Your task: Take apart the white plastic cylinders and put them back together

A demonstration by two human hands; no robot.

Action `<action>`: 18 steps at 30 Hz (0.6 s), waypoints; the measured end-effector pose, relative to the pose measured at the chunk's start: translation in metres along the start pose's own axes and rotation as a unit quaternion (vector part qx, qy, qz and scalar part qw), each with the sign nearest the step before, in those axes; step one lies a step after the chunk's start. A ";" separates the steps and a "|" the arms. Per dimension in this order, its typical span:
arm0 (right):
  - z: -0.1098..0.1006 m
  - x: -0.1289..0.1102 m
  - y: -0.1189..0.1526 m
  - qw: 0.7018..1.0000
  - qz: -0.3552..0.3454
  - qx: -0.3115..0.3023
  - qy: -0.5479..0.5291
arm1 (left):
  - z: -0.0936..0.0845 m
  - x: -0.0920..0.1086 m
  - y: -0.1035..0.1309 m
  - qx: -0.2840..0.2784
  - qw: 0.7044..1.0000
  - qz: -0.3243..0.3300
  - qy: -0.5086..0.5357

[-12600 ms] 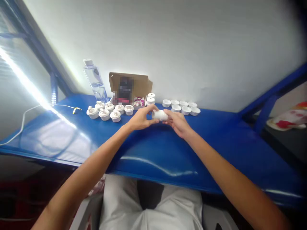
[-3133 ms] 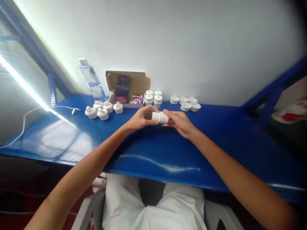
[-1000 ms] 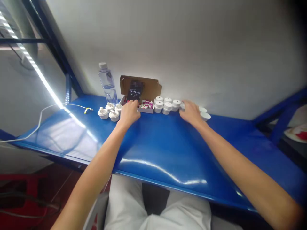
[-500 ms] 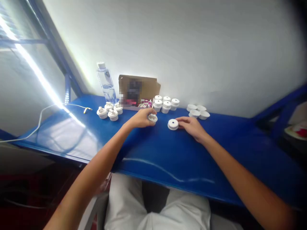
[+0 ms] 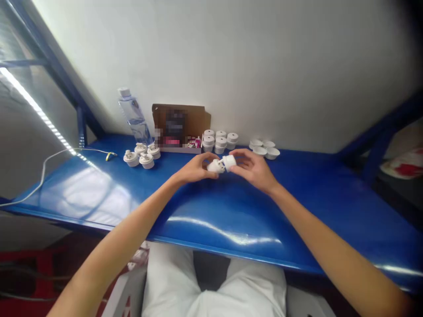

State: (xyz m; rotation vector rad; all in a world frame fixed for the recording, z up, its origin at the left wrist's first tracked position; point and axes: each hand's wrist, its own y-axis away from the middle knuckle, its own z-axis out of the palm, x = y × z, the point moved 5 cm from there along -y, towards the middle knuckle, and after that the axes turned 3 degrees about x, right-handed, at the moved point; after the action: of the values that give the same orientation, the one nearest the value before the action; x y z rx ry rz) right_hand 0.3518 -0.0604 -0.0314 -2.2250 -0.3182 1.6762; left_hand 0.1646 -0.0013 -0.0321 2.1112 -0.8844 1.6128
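Observation:
My left hand (image 5: 195, 169) is closed around a white round plug-like piece (image 5: 215, 166) with small prongs or slots on its face, held tilted toward the right. My right hand (image 5: 254, 171) grips a white round cap (image 5: 230, 163) between thumb and fingers, turned on its side. The two pieces face each other just above the blue table (image 5: 211, 202), close together; whether they touch I cannot tell. Behind my hands stand several stacked white round caps (image 5: 220, 141) with a hole in each top.
On the left are several white round pieces with prongs (image 5: 146, 160), a water bottle (image 5: 135, 116) and a thin cable (image 5: 49, 160). An open cardboard box (image 5: 194, 119) with small packets sits at the back. Shallow white cups (image 5: 272, 152) stand back right.
My right hand has lifted the cap off the table, turned it sideways and brought it left to the piece in my left hand. The view has shifted slightly.

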 end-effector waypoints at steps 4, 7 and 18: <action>0.007 -0.007 0.004 0.998 -0.019 -0.038 -0.039 | 0.001 0.000 0.002 0.010 0.992 -0.041 0.119; 0.007 -0.009 0.004 0.997 -0.015 -0.026 -0.067 | 0.006 -0.002 0.002 -0.021 0.983 -0.073 0.167; 0.009 -0.016 0.007 0.997 -0.035 -0.013 -0.067 | 0.006 0.002 0.003 -0.025 0.981 -0.060 0.181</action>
State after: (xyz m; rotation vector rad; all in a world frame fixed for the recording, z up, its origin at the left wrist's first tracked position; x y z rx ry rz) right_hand 0.3385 -0.0717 -0.0224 -2.0981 -0.4476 1.7971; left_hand 0.1671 -0.0074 -0.0327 1.7233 -0.6551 1.8094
